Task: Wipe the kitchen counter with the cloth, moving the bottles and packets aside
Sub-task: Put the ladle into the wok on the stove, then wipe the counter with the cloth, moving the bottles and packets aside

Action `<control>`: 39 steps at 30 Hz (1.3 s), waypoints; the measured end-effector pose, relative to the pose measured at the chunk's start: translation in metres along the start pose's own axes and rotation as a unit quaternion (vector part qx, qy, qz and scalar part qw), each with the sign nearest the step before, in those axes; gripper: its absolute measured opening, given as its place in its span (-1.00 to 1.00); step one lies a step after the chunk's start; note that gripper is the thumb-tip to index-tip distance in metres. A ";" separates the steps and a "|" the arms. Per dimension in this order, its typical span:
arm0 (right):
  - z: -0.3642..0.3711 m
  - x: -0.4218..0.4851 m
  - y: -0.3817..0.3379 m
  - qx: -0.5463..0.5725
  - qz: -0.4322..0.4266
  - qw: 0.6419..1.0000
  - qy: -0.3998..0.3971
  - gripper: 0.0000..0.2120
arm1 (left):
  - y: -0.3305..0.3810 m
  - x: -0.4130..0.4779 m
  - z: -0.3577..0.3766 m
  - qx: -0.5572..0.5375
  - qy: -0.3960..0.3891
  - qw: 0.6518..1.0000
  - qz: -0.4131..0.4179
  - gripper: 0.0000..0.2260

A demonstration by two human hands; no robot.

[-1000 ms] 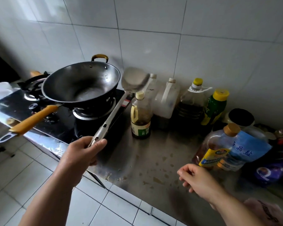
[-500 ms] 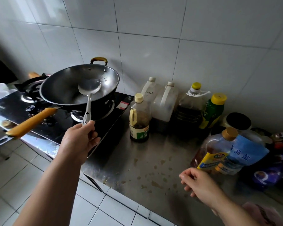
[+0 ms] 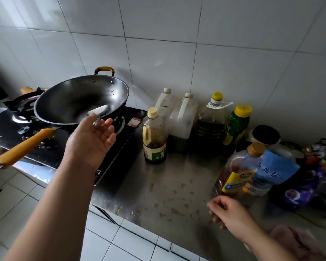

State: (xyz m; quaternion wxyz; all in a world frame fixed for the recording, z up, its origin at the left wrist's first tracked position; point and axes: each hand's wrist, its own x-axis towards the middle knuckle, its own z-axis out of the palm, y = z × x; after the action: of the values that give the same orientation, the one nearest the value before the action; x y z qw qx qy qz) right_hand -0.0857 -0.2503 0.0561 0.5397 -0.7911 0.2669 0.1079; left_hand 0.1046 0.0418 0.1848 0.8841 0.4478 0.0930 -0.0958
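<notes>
My left hand (image 3: 91,140) hovers at the near rim of the black wok (image 3: 64,102), fingers spread, with the handle end of a metal spatula (image 3: 100,110) at its fingertips and the blade lying inside the wok. My right hand (image 3: 228,211) hangs over the steel counter (image 3: 167,185), fingers loosely curled around nothing. A pink cloth (image 3: 297,242) lies at the counter's front right, beside my right forearm. A cream-capped bottle (image 3: 154,140) stands alone in front. A tilted oil bottle (image 3: 239,170) leans against a blue salt packet (image 3: 275,170).
Against the wall stand two white jugs (image 3: 183,119), a dark bottle (image 3: 211,125) and a green bottle (image 3: 237,125). A black-lidded jar (image 3: 265,134) and a purple packet (image 3: 297,194) crowd the right. The black gas stove (image 3: 120,144) is left; the counter carries greasy spots.
My left hand has swung the spatula from over the counter into the wok and opened its fingers. The right hand has hardly moved.
</notes>
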 end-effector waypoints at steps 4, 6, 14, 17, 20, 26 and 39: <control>-0.002 0.001 0.007 0.005 0.001 1.000 0.007 -0.87 | -0.001 0.000 0.008 0.004 0.002 1.000 0.003 -0.66; -0.004 0.001 0.010 0.008 -0.007 1.000 0.014 -0.86 | -0.004 -0.003 0.011 0.000 -0.003 1.000 0.000 -0.59; -0.015 -0.005 0.013 0.000 0.003 1.000 0.023 -0.88 | -0.042 -0.018 0.021 0.093 -0.012 0.995 -0.044 -0.69; -0.021 -0.009 0.018 0.004 0.003 0.999 0.031 -0.88 | -0.064 -0.028 0.031 0.161 -0.030 0.984 -0.071 -0.83; -0.029 -0.013 0.026 0.007 0.002 0.999 0.044 -0.87 | -0.087 -0.039 0.041 0.213 -0.058 0.971 -0.095 -0.87; -0.056 -0.021 0.057 0.020 0.013 0.994 0.107 -0.88 | -0.132 -0.051 0.050 0.286 -0.085 0.940 -0.165 -0.86; -0.123 -0.019 0.165 -0.319 0.176 0.915 0.174 -0.33 | -0.217 -0.087 0.083 0.399 -0.149 0.868 -0.256 -0.83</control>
State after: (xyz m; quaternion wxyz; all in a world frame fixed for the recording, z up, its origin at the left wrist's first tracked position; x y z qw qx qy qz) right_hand -0.2049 -0.4016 -0.0181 0.1764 -0.8679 0.4424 0.1412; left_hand -0.0275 -0.1440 0.0875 0.5781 0.7033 0.0253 -0.4129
